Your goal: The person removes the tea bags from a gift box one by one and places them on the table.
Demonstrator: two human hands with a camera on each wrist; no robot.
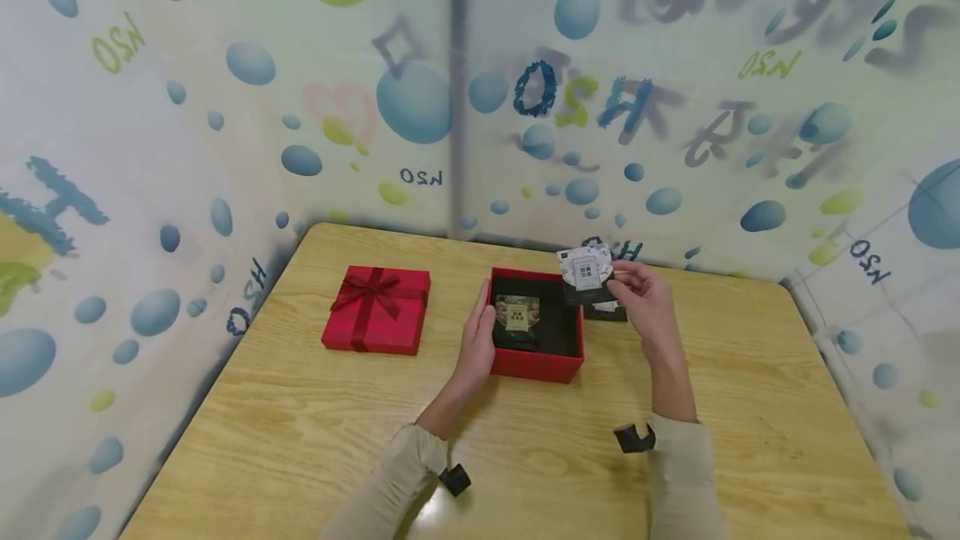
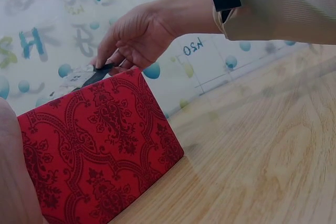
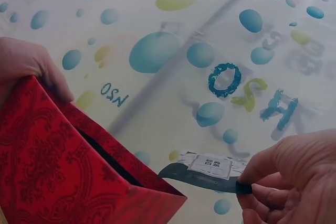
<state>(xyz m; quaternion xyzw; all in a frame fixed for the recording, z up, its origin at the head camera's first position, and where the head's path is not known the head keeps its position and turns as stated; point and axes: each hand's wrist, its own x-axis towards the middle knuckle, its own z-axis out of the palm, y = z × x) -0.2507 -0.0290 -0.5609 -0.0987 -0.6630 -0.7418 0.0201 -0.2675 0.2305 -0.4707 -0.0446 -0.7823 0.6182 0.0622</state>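
An uncovered red patterned gift box (image 1: 534,367) with a dark inside sits mid-table. Against its left side rests my left hand (image 1: 476,350), fingers straight along the wall. Between thumb and fingers, my right hand (image 1: 647,300) pinches a small black-and-white packet (image 1: 587,273) by its edge, above the box's right rim. In the right wrist view the packet (image 3: 207,170) shows a white label with dark characters. Inside the box, at the left, lies a packet with a gold label (image 1: 517,319). Another dark packet (image 1: 609,312) is on the table right of the box, partly hidden.
To the left lies the red lid (image 1: 378,311) with a dark red ribbon bow. The wooden table (image 1: 300,440) meets walls (image 1: 420,215) covered in printed bubbles along its back and sides. Both sleeves carry black wrist devices.
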